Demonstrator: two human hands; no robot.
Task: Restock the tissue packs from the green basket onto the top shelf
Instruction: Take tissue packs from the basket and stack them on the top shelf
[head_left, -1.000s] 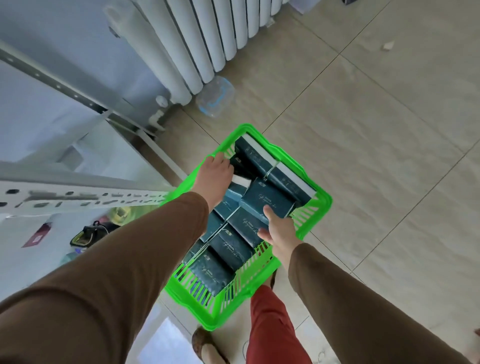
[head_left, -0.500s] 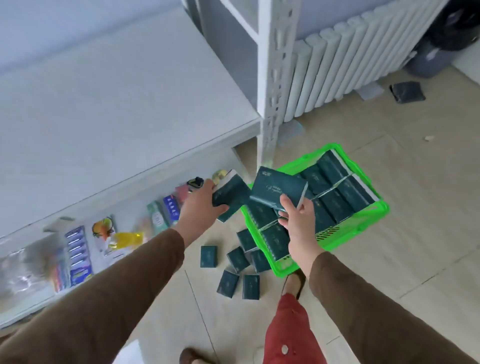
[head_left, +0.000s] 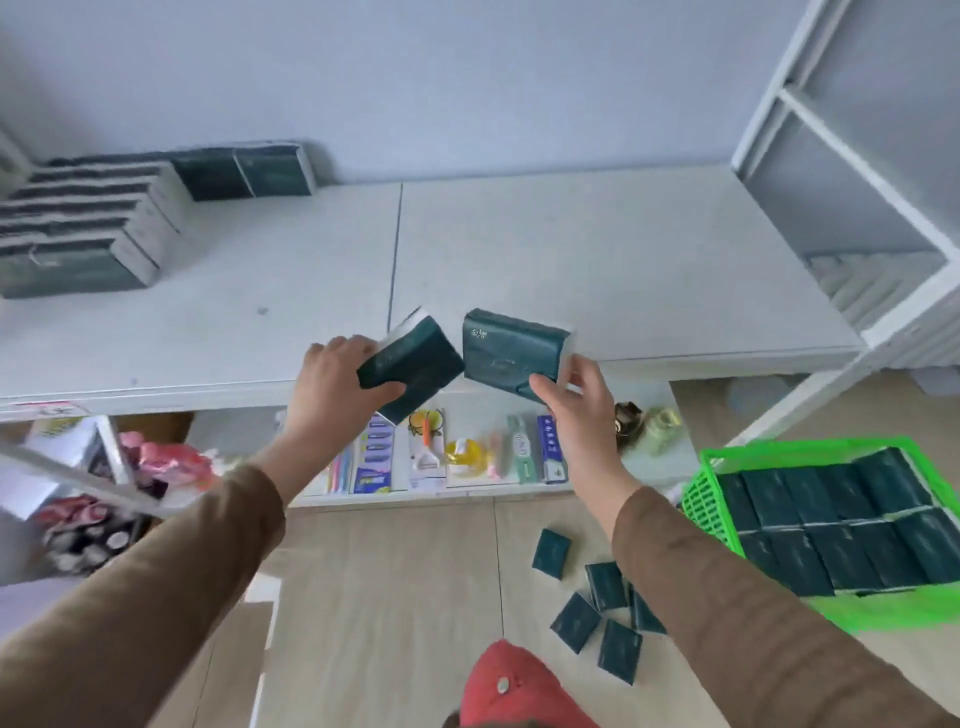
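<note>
My left hand (head_left: 332, 389) grips a dark green tissue pack (head_left: 415, 364), held tilted just above the front edge of the white top shelf (head_left: 597, 270). My right hand (head_left: 576, 410) holds a second tissue pack (head_left: 511, 353) beside it, thumb on its front face. The green basket (head_left: 701, 499) stands on the floor at the right, filled with several more packs (head_left: 831, 535). A row of tissue packs (head_left: 78, 228) is stacked on the shelf at the far left, with another pack (head_left: 244, 171) against the wall behind it.
Several small dark green packets (head_left: 597, 603) lie scattered on the tiled floor below my right arm. The lower shelf (head_left: 467, 493) holds toothbrushes and other small goods. A white shelving frame (head_left: 857, 156) rises at the right. Pink items (head_left: 156, 462) sit at lower left.
Both hands have lifted their packs from the basket up to the top shelf's front edge. My view has swung left and up, so the stacked packs on the shelf now show.
</note>
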